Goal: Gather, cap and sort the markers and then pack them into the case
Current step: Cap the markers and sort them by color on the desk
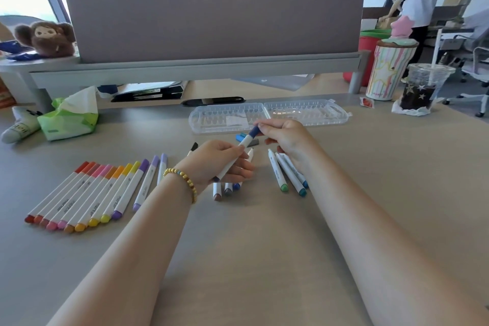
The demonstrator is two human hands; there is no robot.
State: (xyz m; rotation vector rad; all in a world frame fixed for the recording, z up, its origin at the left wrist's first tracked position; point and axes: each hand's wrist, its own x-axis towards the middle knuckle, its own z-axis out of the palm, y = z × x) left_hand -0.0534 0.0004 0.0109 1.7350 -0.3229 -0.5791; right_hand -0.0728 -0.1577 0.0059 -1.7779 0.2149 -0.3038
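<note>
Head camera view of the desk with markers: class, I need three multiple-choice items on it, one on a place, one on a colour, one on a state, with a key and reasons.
1. Where does the clear plastic marker case lie?
A. beyond both hands
B. on the left, beside the tissue pack
C. under the forearms

2. What colour is the cap on the white marker held between the hands?
A. yellow
B. dark blue
C. red

3. The case is:
A. shut
B. open and flat
C. full of markers

Key: 1 A, it lies farther away than the left hand and right hand. 2 B, the cap at the right fingertips is dark blue. 3 B, both halves lie spread side by side.
</note>
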